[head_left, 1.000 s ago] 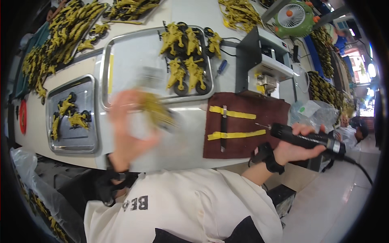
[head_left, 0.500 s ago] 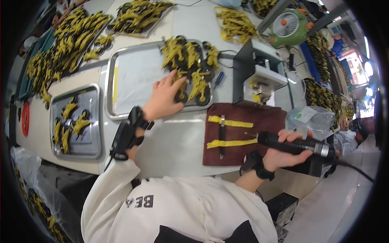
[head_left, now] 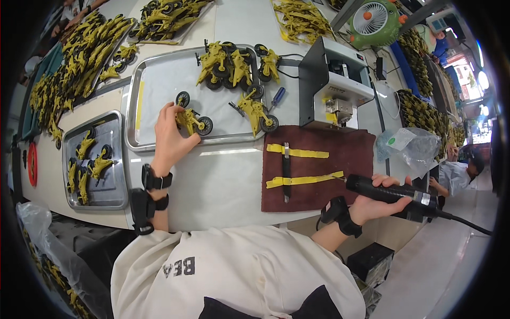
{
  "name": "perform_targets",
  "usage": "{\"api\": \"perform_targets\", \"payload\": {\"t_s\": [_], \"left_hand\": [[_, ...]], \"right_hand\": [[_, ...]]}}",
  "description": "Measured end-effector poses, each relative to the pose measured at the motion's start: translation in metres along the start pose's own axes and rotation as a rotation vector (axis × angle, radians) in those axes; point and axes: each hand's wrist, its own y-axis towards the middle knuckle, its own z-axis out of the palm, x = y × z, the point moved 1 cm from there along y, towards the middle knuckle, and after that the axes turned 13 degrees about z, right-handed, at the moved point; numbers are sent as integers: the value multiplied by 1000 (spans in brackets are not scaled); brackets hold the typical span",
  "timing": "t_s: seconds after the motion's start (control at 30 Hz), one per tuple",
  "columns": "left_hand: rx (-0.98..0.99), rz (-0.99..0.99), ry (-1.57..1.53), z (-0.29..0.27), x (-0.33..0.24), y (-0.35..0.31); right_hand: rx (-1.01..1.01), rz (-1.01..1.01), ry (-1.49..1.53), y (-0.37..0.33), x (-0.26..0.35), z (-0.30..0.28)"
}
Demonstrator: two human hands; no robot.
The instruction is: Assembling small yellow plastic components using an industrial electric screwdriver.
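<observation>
My left hand point(head_left: 171, 135) has its fingers closed around the side of a yellow toy motorcycle point(head_left: 187, 121) with black wheels, at the lower part of the large metal tray point(head_left: 134, 109). Several more toy motorcycles point(head_left: 215, 59) cluster in that tray's right half. One toy motorcycle point(head_left: 256, 112) lies alone near its lower right corner. My right hand point(head_left: 372, 207) is wrapped round a black corded electric screwdriver point(head_left: 377, 190), held level. Its thin bit points left, over a maroon cloth point(head_left: 319, 198), near the end of a yellow strip point(head_left: 305, 181).
Another yellow strip and a dark bar point(head_left: 287, 170) rest on the cloth. Behind it stands a boxy machine point(head_left: 319, 80), with a blue-handled screwdriver point(head_left: 277, 97) beside it. At left is a smaller tray point(head_left: 126, 181) with several motorcycles. Big piles of yellow parts point(head_left: 85, 58) line the back.
My left hand has moved left and slightly down from the motorcycle cluster, bringing one motorcycle with it. My right hand keeps the electric screwdriver in nearly the same place. The view has shifted slightly.
</observation>
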Motion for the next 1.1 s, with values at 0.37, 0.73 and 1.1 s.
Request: {"api": "perform_targets", "payload": {"t_s": [0.37, 0.73, 1.1], "left_hand": [[451, 582, -174, 116, -160, -19], [457, 552, -309, 120, -151, -20], [457, 527, -336, 122, -148, -19]], "right_hand": [[257, -67, 82, 7, 9, 48], [478, 20, -118, 8, -36, 62], [502, 103, -67, 14, -71, 68]]}}
